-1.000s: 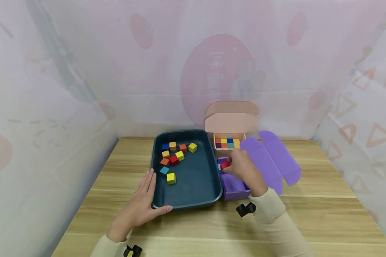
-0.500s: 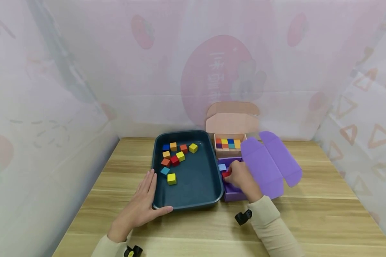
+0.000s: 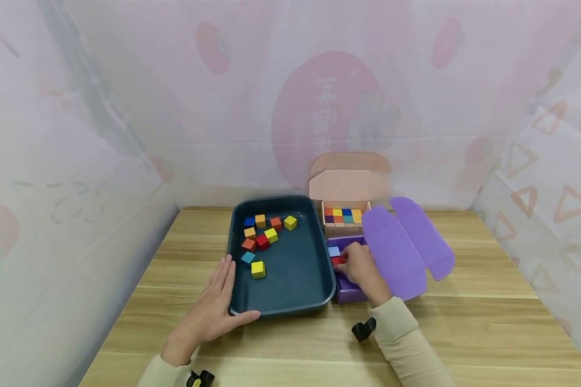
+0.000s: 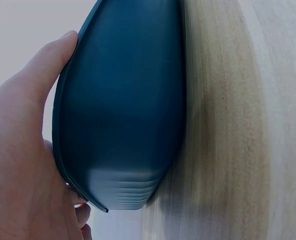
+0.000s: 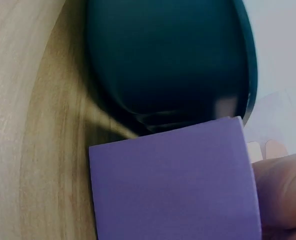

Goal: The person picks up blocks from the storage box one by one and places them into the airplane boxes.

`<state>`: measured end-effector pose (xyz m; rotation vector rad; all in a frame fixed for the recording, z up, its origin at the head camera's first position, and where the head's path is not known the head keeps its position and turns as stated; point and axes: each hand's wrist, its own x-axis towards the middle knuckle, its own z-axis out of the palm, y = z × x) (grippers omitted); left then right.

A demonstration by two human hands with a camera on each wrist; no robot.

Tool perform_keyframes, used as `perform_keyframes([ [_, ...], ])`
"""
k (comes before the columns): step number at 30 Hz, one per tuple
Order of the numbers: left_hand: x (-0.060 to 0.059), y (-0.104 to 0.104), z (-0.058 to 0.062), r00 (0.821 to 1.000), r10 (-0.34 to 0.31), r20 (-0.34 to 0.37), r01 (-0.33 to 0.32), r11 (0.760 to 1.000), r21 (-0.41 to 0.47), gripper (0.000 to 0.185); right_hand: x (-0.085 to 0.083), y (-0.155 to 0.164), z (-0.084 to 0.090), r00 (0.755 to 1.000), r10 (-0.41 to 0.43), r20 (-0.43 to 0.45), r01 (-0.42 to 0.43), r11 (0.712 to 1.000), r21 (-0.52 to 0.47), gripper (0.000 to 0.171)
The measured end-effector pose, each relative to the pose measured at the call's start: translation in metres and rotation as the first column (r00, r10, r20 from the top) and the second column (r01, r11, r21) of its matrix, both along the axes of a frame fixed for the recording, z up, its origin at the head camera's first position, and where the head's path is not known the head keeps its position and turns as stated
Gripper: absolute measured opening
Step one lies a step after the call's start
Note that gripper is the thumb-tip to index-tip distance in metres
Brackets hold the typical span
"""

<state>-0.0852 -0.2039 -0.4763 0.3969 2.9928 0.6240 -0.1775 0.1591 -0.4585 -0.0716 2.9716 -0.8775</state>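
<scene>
A dark teal tray [image 3: 295, 293] on the wooden table holds several coloured cubes [image 3: 261, 236]. My left hand [image 3: 213, 309] lies flat against the tray's near-left corner, fingers straight; the left wrist view shows its thumb on the tray's rim [image 4: 68, 125]. Right of the tray stands an open purple box [image 3: 348, 293] with its lid [image 3: 406, 247] folded out. My right hand [image 3: 360, 266] is inside the box and pinches a red cube [image 3: 337, 260] beside a light blue cube [image 3: 334, 251]. The right wrist view shows only the box wall [image 5: 173, 185] and the tray [image 5: 168, 60].
Behind the purple box a pink cardboard box [image 3: 347, 185] stands open, filled with several coloured cubes [image 3: 342, 215]. Translucent printed curtains close in the table on the left, back and right. Bare wooden tabletop [image 3: 489, 312] lies to the right and in front.
My right hand carried the red cube down from above the purple box into it, next to the light blue cube. The left hand stayed on the tray.
</scene>
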Motion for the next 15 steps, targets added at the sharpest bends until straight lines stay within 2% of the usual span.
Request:
perform_keyframes([
  [15, 0.0003, 0.0005, 0.0012, 1.0, 0.001, 0.0, -0.001, 1.0, -0.001, 0.129, -0.0023, -0.0036, -0.0049, 0.999, -0.012, -0.04, 0.012, 1.0, 0.001, 0.023],
])
